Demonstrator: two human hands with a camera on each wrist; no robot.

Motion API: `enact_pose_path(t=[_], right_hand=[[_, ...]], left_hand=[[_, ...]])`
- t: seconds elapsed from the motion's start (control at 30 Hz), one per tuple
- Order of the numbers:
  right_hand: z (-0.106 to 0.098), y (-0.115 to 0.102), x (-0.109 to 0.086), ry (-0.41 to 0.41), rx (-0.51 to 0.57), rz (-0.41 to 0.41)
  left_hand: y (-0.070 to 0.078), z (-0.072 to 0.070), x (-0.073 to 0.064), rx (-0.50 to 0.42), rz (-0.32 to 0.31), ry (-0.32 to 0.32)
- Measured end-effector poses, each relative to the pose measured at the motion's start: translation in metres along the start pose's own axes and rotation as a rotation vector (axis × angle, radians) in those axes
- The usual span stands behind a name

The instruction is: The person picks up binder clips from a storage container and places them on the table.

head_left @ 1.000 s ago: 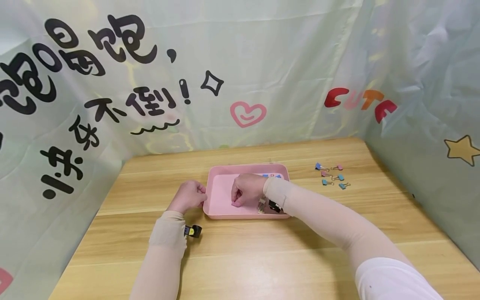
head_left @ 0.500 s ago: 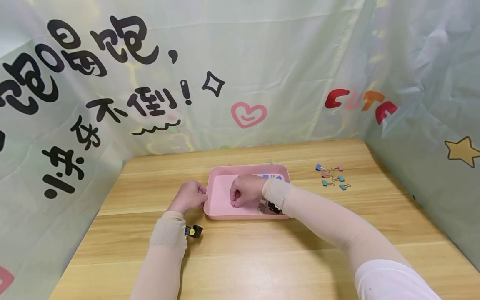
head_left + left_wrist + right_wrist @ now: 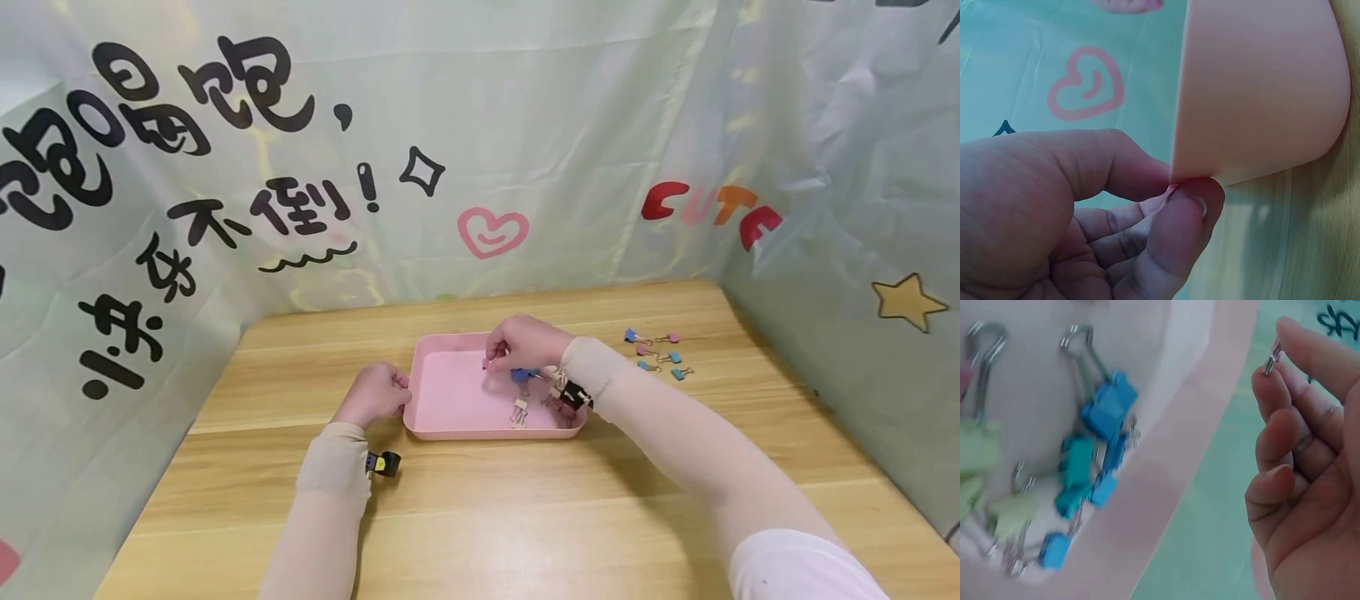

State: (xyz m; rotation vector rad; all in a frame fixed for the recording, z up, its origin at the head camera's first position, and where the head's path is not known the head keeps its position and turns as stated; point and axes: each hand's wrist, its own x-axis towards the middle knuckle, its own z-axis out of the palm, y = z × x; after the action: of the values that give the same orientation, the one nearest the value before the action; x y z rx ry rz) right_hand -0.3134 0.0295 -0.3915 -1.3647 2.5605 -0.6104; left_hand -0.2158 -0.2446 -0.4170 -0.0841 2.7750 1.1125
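A shallow pink tray (image 3: pixel 465 434) sits on the wooden table. My left hand (image 3: pixel 375 393) pinches its left rim between thumb and forefinger, as the left wrist view shows close up. My right hand (image 3: pixel 528 342) is over the tray's back part, thumb and forefinger pinching a small pink binder clip (image 3: pixel 486 364); its metal handle shows at the fingertips in the right wrist view. Inside the tray, toward the right, lie several binder clips: a blue clip (image 3: pixel 1110 406), a teal clip (image 3: pixel 1079 462) and a pale clip (image 3: pixel 520 408) among them. My right wrist hides part of that group.
Right of the tray, several loose binder clips lie on the table, among them a blue clip (image 3: pixel 633 336), a pink clip (image 3: pixel 670 337) and a teal clip (image 3: pixel 681 374). A printed cloth backdrop (image 3: pixel 585 167) stands behind and along the sides.
My right hand has risen off the tray's floor and moved back and right with the pink binder clip. Clips it covered now show. My left hand keeps its place at the rim.
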Motion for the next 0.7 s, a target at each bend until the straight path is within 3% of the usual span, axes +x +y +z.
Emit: enact_pose_path(t=[0.4, 0.7], right_hand=[[-0.019, 0.044, -0.055, 0.146, 0.109, 0.195], [-0.041, 0.079, -0.115, 0.247, 0.111, 0.337]], left_hand=[[0.0, 0.0, -0.002, -0.009, -0.003, 0.002], [0.0, 0.0, -0.001, -0.024, -0.026, -0.011]])
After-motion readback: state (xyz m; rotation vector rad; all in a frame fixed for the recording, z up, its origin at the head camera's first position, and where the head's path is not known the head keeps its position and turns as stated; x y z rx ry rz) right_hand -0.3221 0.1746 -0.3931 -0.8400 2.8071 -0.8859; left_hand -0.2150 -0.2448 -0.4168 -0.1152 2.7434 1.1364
